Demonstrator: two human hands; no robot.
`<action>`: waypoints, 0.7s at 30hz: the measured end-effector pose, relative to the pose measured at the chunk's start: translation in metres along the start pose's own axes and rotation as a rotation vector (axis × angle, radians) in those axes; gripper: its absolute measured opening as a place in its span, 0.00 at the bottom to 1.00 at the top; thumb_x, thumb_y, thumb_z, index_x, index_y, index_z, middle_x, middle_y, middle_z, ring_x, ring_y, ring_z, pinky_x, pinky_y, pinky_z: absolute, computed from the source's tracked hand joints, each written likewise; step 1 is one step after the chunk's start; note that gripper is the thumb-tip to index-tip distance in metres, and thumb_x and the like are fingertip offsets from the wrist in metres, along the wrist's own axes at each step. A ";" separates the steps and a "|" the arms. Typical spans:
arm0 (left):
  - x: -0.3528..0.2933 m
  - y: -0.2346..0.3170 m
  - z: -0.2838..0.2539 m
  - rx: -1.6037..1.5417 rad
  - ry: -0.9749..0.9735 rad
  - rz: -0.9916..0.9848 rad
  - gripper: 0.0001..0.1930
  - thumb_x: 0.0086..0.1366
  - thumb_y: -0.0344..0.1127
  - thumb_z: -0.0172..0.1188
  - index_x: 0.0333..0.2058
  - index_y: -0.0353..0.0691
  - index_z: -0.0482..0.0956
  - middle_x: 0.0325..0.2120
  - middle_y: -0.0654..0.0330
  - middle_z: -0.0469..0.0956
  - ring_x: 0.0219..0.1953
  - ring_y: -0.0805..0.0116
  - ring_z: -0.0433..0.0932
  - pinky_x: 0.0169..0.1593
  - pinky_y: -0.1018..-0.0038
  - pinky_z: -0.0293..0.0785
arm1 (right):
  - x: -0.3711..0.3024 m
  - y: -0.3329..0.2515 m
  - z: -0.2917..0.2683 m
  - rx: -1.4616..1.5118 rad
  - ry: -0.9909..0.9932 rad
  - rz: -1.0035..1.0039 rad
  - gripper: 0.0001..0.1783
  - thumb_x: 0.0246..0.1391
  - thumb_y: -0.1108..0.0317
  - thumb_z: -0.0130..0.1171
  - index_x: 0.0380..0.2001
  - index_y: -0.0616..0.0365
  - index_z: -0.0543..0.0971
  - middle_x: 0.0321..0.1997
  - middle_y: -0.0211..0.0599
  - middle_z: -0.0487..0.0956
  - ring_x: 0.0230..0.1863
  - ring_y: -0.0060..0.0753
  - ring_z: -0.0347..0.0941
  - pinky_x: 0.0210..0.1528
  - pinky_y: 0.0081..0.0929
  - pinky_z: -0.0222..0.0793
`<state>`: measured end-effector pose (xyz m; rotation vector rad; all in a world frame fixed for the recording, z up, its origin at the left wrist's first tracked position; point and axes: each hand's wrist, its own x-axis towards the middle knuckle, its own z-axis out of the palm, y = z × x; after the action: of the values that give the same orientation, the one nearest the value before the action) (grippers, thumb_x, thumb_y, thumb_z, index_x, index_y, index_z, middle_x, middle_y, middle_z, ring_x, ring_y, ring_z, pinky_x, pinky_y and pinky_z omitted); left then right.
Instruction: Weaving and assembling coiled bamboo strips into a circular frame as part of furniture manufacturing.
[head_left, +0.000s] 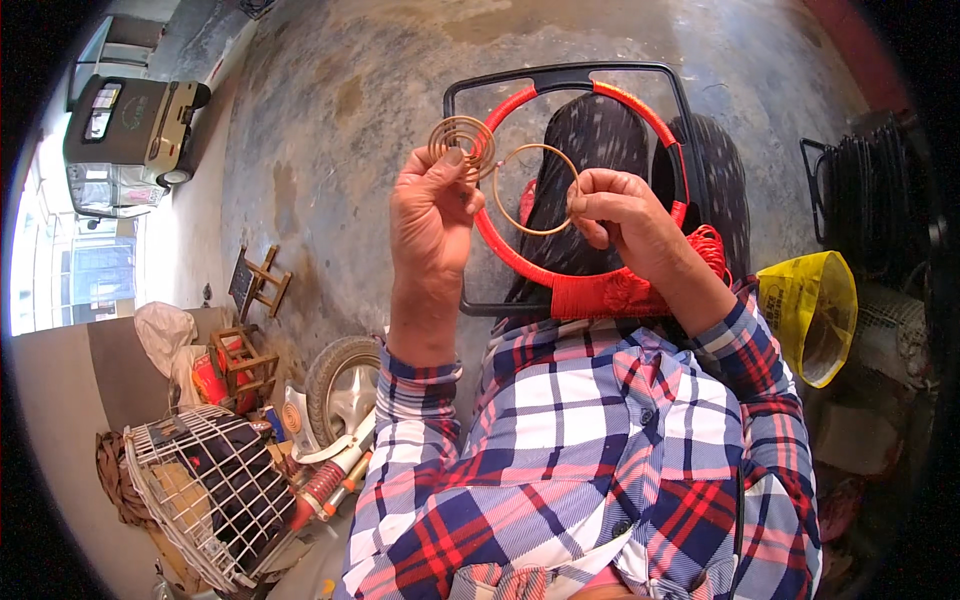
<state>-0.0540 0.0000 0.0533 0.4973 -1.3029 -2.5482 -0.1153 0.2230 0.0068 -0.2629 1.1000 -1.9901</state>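
Observation:
Pinched between thumb and fingers of my left hand is a set of nested thin brown rings. My right hand grips the edge of a larger thin brown ring, which seems to meet the nested rings at its upper left. Both hands are raised above my lap. Below them lies a black rectangular frame with a round hoop wrapped in red cord. Red cord covers the frame's near bar, and loose red strands gather at its right corner, partly behind my right forearm.
A yellow bag stands open at my right, near a stack of black frames. To the left are a wire basket, a wheel and small wooden stools. A small vehicle is parked at the far left.

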 end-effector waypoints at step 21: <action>0.010 -0.002 0.005 0.014 -0.080 -0.012 0.05 0.65 0.29 0.63 0.38 0.41 0.77 0.30 0.63 0.81 0.28 0.73 0.77 0.26 0.75 0.68 | -0.004 -0.012 0.000 0.028 0.021 -0.051 0.05 0.55 0.69 0.60 0.28 0.58 0.77 0.18 0.22 0.70 0.17 0.14 0.61 0.22 0.16 0.54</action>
<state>-0.0651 0.0009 0.0523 0.4109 -1.3491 -2.5952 -0.1199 0.2290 0.0173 -0.2583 1.0876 -2.0564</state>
